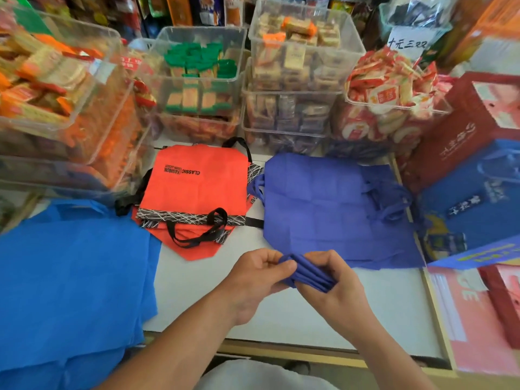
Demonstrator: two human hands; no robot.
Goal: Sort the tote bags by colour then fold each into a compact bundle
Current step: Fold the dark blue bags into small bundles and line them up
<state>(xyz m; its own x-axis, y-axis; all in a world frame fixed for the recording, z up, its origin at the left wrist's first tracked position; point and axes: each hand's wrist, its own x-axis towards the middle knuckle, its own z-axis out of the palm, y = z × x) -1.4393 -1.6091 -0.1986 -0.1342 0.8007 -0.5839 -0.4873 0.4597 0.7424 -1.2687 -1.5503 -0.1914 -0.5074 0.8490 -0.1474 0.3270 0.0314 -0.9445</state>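
Two hands: both meet low over the near middle of the white tabletop (pixel 281 313), and both are clamped on one small bundle.
Left hand (pixel 253 273): the thumb lies across the top of the bundle's left end and the fingers curl in beneath, a tight pinch.
Right hand (pixel 337 285): the fingers wrap over the right end from above and the thumb comes in below, a firm grip.
Folded bundle (pixel 308 273): an indigo tote bag, doubled into a narrow layered strip, lifted just off the table between the two hands and tilted down to the right.
Indigo tote bags (pixel 332 204): lying flat and unfolded right behind the hands, creases showing, with handles spilling out at the left and right edges.
Red-orange tote bags (pixel 197 190): stacked at centre back, just beside the indigo ones. They have black handles and black-and-white scribble trim, and the top one reads "CLASSIC FASHION", upside down from here.
Bright blue tote bags (pixel 70 271): spread wide on the left and draping over the near edge of the table.
Clear snack bins (pixel 197 74): plastic tubs stacked along the back and left, packed with wrapped snacks in orange, green and red.
Handwritten sign (pixel 408 43): a white card at back right, above a heap of red-and-white packets.
Right edge: a dark red gift box (pixel 455 130), a blue gift bag (pixel 478 198) in front of it, and a pink box (pixel 467 319) nearest.
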